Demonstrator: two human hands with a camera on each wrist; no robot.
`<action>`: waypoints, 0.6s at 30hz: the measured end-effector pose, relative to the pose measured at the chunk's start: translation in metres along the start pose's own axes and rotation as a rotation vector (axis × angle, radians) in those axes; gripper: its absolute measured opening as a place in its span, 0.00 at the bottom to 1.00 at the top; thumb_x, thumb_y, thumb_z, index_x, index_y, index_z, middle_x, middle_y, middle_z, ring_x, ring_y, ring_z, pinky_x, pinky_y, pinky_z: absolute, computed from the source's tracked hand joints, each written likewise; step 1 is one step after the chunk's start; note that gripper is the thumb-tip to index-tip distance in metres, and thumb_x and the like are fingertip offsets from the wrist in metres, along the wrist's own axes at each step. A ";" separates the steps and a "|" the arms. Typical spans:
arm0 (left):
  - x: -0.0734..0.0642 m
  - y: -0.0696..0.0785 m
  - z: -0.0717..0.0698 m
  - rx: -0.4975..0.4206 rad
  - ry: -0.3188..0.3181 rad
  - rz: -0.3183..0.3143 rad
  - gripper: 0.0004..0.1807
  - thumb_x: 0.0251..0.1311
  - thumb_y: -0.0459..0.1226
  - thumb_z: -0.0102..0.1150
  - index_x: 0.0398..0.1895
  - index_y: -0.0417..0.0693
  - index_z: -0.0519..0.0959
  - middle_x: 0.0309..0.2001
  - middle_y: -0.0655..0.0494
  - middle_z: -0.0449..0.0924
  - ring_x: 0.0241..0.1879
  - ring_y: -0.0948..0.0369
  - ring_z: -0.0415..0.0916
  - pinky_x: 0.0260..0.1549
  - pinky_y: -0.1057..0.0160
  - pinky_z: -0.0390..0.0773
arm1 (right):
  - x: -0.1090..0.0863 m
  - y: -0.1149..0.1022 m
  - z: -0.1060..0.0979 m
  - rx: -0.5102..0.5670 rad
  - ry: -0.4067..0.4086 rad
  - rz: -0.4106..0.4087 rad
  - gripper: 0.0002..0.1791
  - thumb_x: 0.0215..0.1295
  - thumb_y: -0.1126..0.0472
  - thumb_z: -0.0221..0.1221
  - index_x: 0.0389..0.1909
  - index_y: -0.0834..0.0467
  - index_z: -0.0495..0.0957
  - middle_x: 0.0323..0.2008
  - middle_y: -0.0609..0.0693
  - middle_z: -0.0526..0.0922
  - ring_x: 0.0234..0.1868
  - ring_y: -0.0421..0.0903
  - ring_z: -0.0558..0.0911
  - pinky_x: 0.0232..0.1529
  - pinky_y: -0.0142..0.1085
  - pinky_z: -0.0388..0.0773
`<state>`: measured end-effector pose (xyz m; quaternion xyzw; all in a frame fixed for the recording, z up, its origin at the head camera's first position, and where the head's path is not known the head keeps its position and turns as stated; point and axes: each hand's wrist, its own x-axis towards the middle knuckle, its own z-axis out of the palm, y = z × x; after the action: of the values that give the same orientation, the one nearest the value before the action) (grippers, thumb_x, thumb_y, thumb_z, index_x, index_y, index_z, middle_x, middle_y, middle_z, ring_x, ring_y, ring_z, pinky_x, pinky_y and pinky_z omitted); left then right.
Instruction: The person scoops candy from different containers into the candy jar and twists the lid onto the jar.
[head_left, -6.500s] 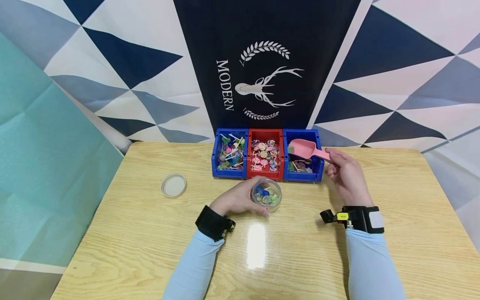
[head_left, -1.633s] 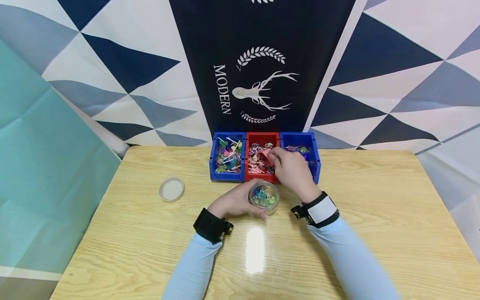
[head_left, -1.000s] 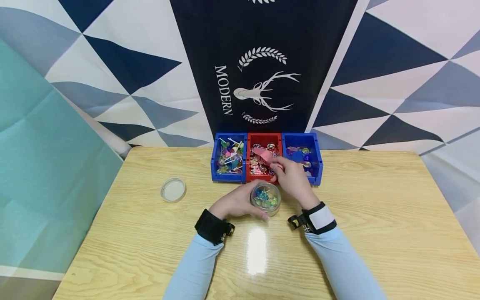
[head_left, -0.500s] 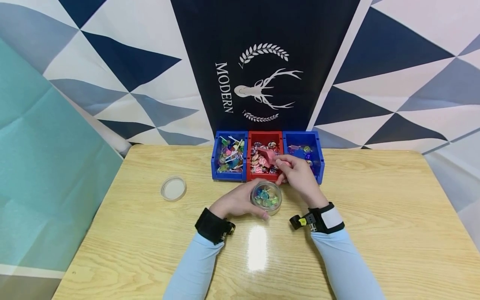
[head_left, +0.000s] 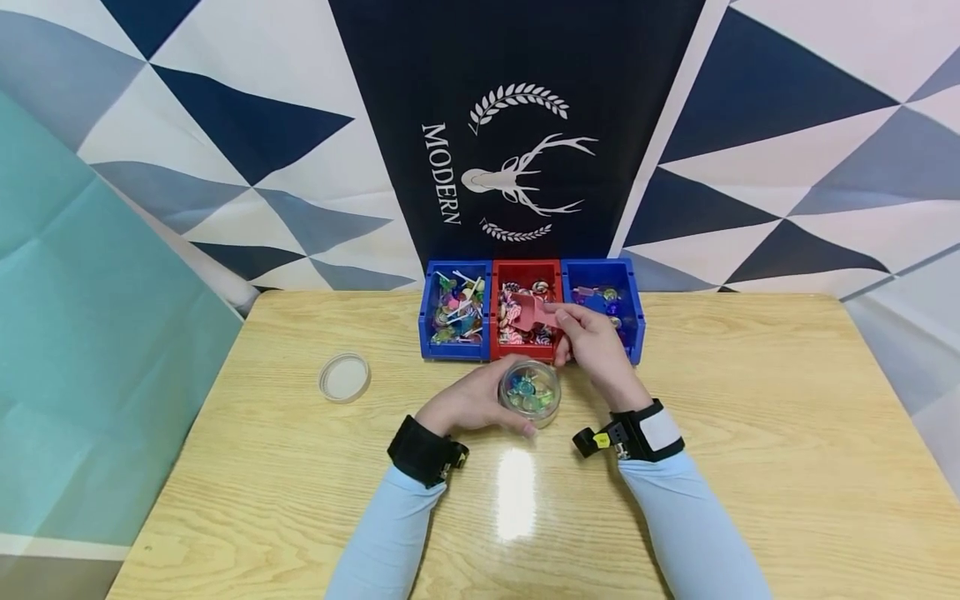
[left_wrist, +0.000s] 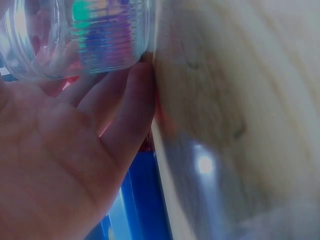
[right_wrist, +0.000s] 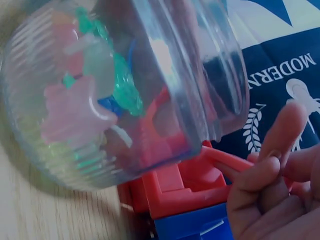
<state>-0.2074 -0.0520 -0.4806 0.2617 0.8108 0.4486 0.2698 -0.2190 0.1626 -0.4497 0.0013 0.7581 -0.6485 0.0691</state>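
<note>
Scoop point(head_left: 528, 312) looks light and stiff; we pinch its handle point(head_left: 550, 317) with our right hand point(head_left: 597, 348), gripping the near glassy jar point(right_wrist: 172, 60), likely slippery, with our left hand point(head_left: 471, 402).

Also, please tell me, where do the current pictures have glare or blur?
Head view: mostly clear, with a bright glare patch on the table in front of the jar; left wrist view: dim and hazy, the table blurred, with a bright reflected spot; right wrist view: soft and hazy too, pale highlights on the jar's glass.
</note>
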 end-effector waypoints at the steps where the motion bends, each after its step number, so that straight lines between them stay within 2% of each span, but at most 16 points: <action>1: 0.000 0.000 0.000 -0.004 0.001 0.001 0.49 0.45 0.45 0.81 0.71 0.61 0.63 0.62 0.63 0.72 0.62 0.62 0.68 0.65 0.53 0.66 | 0.000 0.000 0.001 0.003 0.012 -0.003 0.21 0.81 0.57 0.42 0.64 0.62 0.74 0.16 0.50 0.74 0.17 0.44 0.76 0.26 0.39 0.79; 4: -0.001 0.000 -0.001 -0.010 0.001 0.009 0.49 0.44 0.44 0.81 0.70 0.61 0.64 0.61 0.63 0.72 0.61 0.62 0.68 0.65 0.55 0.66 | -0.001 0.000 0.002 0.009 0.034 -0.003 0.20 0.81 0.57 0.43 0.64 0.61 0.74 0.16 0.51 0.74 0.17 0.43 0.76 0.26 0.40 0.79; 6: -0.001 0.000 -0.001 -0.014 -0.001 0.021 0.49 0.44 0.44 0.82 0.70 0.60 0.64 0.61 0.62 0.73 0.62 0.63 0.68 0.65 0.56 0.65 | -0.001 0.000 0.003 0.007 0.019 0.004 0.20 0.81 0.57 0.43 0.64 0.61 0.74 0.19 0.53 0.75 0.18 0.43 0.76 0.28 0.39 0.80; 9: -0.001 -0.001 -0.001 -0.009 0.000 0.030 0.50 0.43 0.45 0.82 0.70 0.60 0.64 0.62 0.62 0.73 0.62 0.63 0.68 0.65 0.57 0.65 | -0.001 0.002 0.004 0.007 -0.059 0.012 0.21 0.81 0.59 0.44 0.67 0.62 0.72 0.36 0.60 0.82 0.21 0.43 0.79 0.31 0.36 0.81; 11: -0.001 -0.001 -0.001 0.000 -0.003 0.032 0.51 0.43 0.46 0.82 0.71 0.60 0.63 0.62 0.62 0.73 0.62 0.63 0.68 0.65 0.56 0.65 | -0.001 0.003 0.003 0.008 -0.111 0.021 0.21 0.81 0.60 0.44 0.68 0.62 0.70 0.50 0.63 0.80 0.24 0.43 0.80 0.33 0.35 0.81; 13: 0.000 -0.002 -0.001 0.007 -0.004 0.031 0.51 0.43 0.47 0.82 0.71 0.60 0.63 0.62 0.62 0.72 0.63 0.63 0.68 0.65 0.56 0.66 | -0.001 0.003 0.002 0.014 -0.142 0.031 0.22 0.81 0.60 0.44 0.69 0.62 0.69 0.57 0.65 0.77 0.25 0.43 0.80 0.33 0.34 0.81; 15: 0.000 -0.001 -0.001 0.008 -0.005 0.027 0.51 0.43 0.47 0.82 0.71 0.60 0.63 0.62 0.62 0.72 0.63 0.63 0.68 0.65 0.55 0.66 | -0.001 0.003 0.000 0.028 -0.145 0.041 0.22 0.81 0.59 0.44 0.69 0.61 0.69 0.54 0.65 0.77 0.25 0.42 0.80 0.33 0.34 0.81; 18: 0.000 -0.001 -0.001 0.000 -0.003 0.022 0.50 0.44 0.46 0.82 0.71 0.60 0.63 0.62 0.62 0.72 0.62 0.62 0.68 0.65 0.55 0.66 | -0.001 0.001 -0.003 0.058 -0.098 0.049 0.21 0.81 0.58 0.44 0.66 0.61 0.72 0.38 0.63 0.79 0.24 0.43 0.79 0.32 0.34 0.81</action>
<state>-0.2082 -0.0529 -0.4809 0.2715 0.8074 0.4511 0.2661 -0.2182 0.1656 -0.4506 -0.0101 0.7342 -0.6677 0.1221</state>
